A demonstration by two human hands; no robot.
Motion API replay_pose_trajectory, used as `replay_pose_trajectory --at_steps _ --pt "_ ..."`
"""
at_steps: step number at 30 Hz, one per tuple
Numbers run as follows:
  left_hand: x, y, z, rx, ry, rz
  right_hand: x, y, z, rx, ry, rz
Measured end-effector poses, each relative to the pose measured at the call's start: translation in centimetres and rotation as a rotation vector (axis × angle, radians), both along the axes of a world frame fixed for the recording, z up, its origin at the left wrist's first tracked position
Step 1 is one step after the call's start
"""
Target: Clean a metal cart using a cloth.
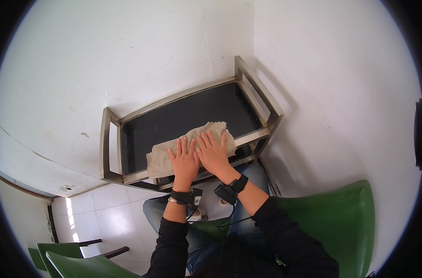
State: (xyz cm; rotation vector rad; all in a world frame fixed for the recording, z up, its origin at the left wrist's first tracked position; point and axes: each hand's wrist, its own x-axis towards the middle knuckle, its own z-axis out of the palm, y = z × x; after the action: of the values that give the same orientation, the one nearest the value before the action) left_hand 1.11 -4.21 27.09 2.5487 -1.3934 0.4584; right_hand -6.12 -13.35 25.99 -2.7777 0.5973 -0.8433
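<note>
A beige cloth (162, 156) with frayed ends lies along the near edge of a metal-framed cart (250, 137) that has a dark glass-like top (176, 111). Part of the cloth hangs over the front rail. My left hand (184, 161) rests flat on the cloth, fingers spread and pointing away from me. Just to its right, my right hand (212, 153) presses on the cloth with its fingers apart too. The two thumbs are close together. Neither hand grips the cloth.
Raised metal handles (261, 88) stand at both ends of the cart. White walls (134, 52) meet behind it. A green chair (329, 226) is at my right, more green chairs (82, 266) at lower left. Straps with small devices (231, 187) and cables are on both wrists.
</note>
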Motion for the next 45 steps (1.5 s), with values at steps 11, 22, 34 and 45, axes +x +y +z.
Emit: replay_pose_trajectory --at_steps 11,22,34,45 --pt "0.3 0.1 -0.4 0.023 0.002 -0.008 -1.4 0.0 0.7 0.093 -0.132 0.026" --pt "-0.3 0.0 0.3 0.083 0.04 -0.001 -4.7 -4.2 -0.2 0.262 -0.443 -0.266" --pt "-0.1 -0.3 0.3 0.114 0.06 0.0 -3.5 -5.2 0.0 0.42 -0.332 -0.344" --pt "-0.2 -0.3 0.2 0.123 0.054 0.014 -3.5 -4.9 -1.0 0.362 -0.487 -0.294"
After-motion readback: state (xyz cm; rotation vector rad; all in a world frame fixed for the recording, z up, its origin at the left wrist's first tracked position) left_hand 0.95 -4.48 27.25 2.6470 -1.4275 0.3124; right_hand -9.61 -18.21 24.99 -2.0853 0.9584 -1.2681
